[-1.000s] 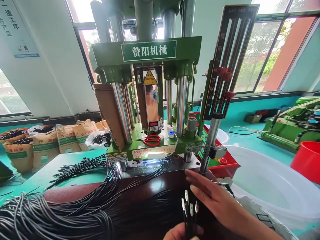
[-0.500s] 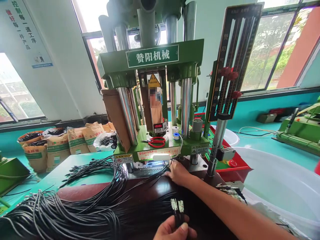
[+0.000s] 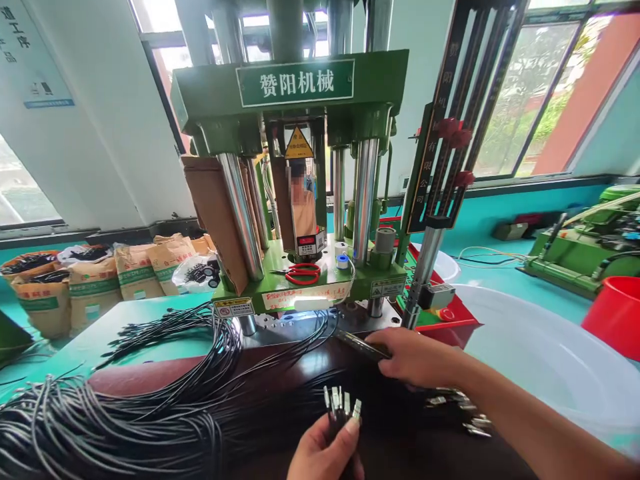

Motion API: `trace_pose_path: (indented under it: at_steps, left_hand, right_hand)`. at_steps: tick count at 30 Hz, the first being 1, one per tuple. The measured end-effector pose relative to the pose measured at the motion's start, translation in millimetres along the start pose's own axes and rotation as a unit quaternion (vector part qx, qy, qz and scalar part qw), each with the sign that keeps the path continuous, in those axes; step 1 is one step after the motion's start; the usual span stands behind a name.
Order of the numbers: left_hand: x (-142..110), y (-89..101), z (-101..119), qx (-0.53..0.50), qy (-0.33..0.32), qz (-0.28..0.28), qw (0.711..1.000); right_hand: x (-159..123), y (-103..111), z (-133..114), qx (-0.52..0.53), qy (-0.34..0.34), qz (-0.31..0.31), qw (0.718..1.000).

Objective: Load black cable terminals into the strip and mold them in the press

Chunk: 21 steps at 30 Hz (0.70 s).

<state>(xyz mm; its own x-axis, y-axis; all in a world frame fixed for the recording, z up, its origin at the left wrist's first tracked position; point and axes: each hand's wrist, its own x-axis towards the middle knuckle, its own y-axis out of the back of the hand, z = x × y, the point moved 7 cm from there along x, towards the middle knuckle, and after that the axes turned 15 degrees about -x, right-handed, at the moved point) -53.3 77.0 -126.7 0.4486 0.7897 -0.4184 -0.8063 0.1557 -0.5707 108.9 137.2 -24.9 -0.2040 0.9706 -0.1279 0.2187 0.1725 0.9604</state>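
Toward the near edge of the table (image 3: 310, 365), the fingers of a person's left hand (image 3: 327, 448) grip a bunch of metal-tipped cables (image 3: 346, 404); black cables (image 3: 115, 427) sprawl across the left side. Beyond, the right hand (image 3: 407, 357) clasps a slim dark bar (image 3: 360, 345) before a green press (image 3: 297, 83) at the far edge.

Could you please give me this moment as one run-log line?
left hand: holding metal-ended cables | right hand: gripping slender object before green press | red-handled tool: resting on press
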Motion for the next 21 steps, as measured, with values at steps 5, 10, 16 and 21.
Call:
trace_pose_path:
  at_steps: [5, 10, 16, 21]
  left_hand:
    - [0, -7.3, 0, 0.053, 0.008, 0.020, 0.998]
    - [-1, -25.3, -3, 0.106, 0.025, 0.003, 0.994]
    - [2, -34.3, -7, 0.136, 0.034, -0.016, 0.990]
    - [3, -34.9, -7, 0.145, 0.040, -0.022, 0.988]
  right_hand:
    - [-61, -47, 15, 0.435, -0.138, 0.043, 0.889]
    - [-83, -92, -5, 0.575, -0.183, 0.123, 0.788]
    - [-70, -95, -11, 0.576, -0.178, 0.158, 0.782]
    - [-69, -95, -9, 0.553, -0.174, 0.161, 0.799]
